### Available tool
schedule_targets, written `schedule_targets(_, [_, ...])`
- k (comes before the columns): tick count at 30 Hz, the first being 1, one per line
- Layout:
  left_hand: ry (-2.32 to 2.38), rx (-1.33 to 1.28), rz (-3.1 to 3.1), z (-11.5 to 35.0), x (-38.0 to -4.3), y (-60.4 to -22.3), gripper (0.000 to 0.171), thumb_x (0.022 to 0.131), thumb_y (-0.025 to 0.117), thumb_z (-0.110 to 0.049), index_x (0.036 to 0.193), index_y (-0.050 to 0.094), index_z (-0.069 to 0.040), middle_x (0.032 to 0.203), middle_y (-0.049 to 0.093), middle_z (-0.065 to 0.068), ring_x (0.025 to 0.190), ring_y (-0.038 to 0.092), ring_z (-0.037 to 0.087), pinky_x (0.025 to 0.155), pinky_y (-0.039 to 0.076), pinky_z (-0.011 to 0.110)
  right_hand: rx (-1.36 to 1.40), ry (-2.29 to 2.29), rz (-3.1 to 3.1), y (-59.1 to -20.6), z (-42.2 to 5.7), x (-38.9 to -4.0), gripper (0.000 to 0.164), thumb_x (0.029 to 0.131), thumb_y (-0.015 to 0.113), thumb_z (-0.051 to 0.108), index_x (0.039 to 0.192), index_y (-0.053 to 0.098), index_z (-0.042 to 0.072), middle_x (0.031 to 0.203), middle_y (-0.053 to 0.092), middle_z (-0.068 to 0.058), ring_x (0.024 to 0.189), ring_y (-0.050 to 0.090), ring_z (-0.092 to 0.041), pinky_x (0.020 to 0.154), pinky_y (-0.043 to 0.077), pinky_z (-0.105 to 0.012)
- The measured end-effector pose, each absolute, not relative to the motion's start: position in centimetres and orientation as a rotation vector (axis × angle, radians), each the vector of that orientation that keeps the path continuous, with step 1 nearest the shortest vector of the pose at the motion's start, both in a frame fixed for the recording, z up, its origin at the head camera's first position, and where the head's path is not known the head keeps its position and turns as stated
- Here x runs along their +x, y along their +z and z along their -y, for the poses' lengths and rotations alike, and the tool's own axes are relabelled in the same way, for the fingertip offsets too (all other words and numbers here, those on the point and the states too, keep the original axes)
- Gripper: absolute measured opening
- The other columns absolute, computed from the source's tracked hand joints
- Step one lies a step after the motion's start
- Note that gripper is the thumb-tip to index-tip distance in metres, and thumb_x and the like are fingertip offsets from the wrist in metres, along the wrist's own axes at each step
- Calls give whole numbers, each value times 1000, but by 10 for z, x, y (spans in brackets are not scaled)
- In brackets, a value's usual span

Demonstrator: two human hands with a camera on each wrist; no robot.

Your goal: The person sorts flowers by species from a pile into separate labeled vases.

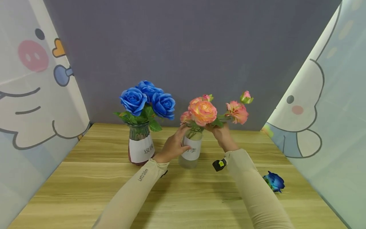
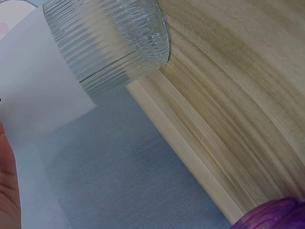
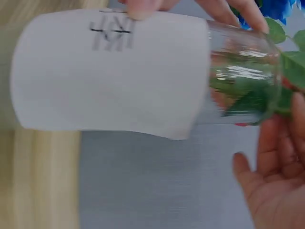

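A clear glass vase (image 1: 192,152) with a white paper label holds pink-orange flowers (image 1: 203,112). My left hand (image 1: 172,146) grips this vase, thumb over the label and fingers round the neck, as the right wrist view also shows. At the vase's mouth is my right hand (image 1: 223,135), by the leaves and stems. In the right wrist view its fingers (image 3: 272,143) lie beside the rim, with the thumb spread apart from them. A pink flower (image 1: 238,112) and a bud (image 1: 246,97) lean out to the right above that hand.
To the left stands another labelled glass vase (image 1: 141,146) with several blue roses (image 1: 133,101). A loose blue flower (image 1: 275,181) lies on the wooden table (image 1: 200,203) beside my right forearm. A grey panel (image 1: 194,47) rises behind the table, with cartoon-printed sheets at both sides.
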State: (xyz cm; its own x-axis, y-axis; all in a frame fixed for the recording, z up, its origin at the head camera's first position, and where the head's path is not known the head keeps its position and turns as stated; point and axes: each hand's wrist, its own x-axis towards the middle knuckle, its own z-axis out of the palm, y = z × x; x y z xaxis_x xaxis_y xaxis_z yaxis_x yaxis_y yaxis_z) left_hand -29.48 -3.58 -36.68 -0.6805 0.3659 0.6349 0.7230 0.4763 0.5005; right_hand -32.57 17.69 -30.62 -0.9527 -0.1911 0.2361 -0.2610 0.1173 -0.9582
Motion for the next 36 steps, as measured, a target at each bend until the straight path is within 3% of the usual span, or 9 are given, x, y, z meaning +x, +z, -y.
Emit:
schedule_targets(6, [-1070, -903, 2285, 37, -296, -368, 75, 75, 82, -6, 139, 43, -2, 149, 33, 23, 45, 40, 6, 45, 40, 23, 311, 2002, 2172, -296, -160, -301, 44, 94, 55, -5, 137, 46, -6, 134, 51, -19, 114, 52, -15, 94, 44, -30])
schedule_targets(14, [-1102, -884, 2272, 39, -295, -369, 73, 75, 81, -5, 137, 42, -1, 149, 31, 27, 46, 45, 9, 45, 42, 25, 98, 1919, 2141, -307, -148, -312, 27, 84, 68, -4, 111, 65, -11, 95, 71, -11, 76, 62, -4, 86, 51, -36])
schedule_targets(17, [-1102, -911, 2224, 40, -296, -369, 73, 75, 81, -4, 137, 42, -3, 148, 31, 28, 47, 46, 8, 46, 43, 25, 110, 1947, 2210, -306, -151, -312, 30, 87, 63, -4, 115, 61, -13, 89, 69, -3, 80, 61, -7, 90, 49, -40])
schedule_targets(20, [-1123, -935, 2204, 40, -297, -370, 72, 77, 79, -4, 138, 41, -4, 148, 31, 29, 46, 44, 7, 45, 42, 25, 138, 2048, 2309, -305, -162, -311, 47, 90, 59, -2, 133, 44, -14, 91, 61, 2, 95, 60, -18, 97, 44, -44])
schedule_targets(22, [-1125, -924, 2228, 40, -296, -369, 73, 77, 79, -5, 139, 41, -3, 148, 30, 29, 46, 43, 7, 45, 42, 25, 180, 2066, 2388, -308, -174, -310, 40, 93, 56, 0, 129, 44, -13, 105, 61, -6, 105, 58, -22, 99, 43, -43])
schedule_targets(24, [-1123, -905, 2262, 39, -295, -368, 73, 77, 80, -5, 139, 41, -2, 149, 29, 30, 46, 43, 7, 46, 42, 25, 240, 2034, 2459, -313, -190, -308, 39, 95, 55, 3, 129, 44, -12, 114, 61, -12, 104, 59, -18, 94, 47, -35])
schedule_targets(28, [-1089, -884, 2292, 39, -295, -367, 74, 76, 81, -5, 139, 42, 0, 148, 29, 30, 47, 44, 8, 47, 41, 24, 296, 1987, 2563, -319, -227, -305, 39, 98, 49, 6, 131, 44, -14, 107, 64, -3, 88, 59, -4, 82, 50, -24])
schedule_targets(31, [-1096, -894, 2286, 38, -295, -367, 73, 76, 80, -4, 139, 42, 0, 149, 29, 30, 47, 44, 9, 47, 42, 24, 251, 2006, 2607, -320, -254, -301, 46, 100, 48, 10, 139, 37, -12, 92, 60, 9, 81, 59, -3, 78, 51, -24])
schedule_targets(36, [-1103, -899, 2289, 36, -294, -368, 73, 76, 80, -4, 138, 42, 0, 149, 29, 28, 49, 46, 10, 48, 43, 24, 156, 2085, 2597, -319, -292, -289, 22, 102, 48, 26, 116, 58, 12, 85, 63, 7, 75, 62, -6, 73, 54, -26])
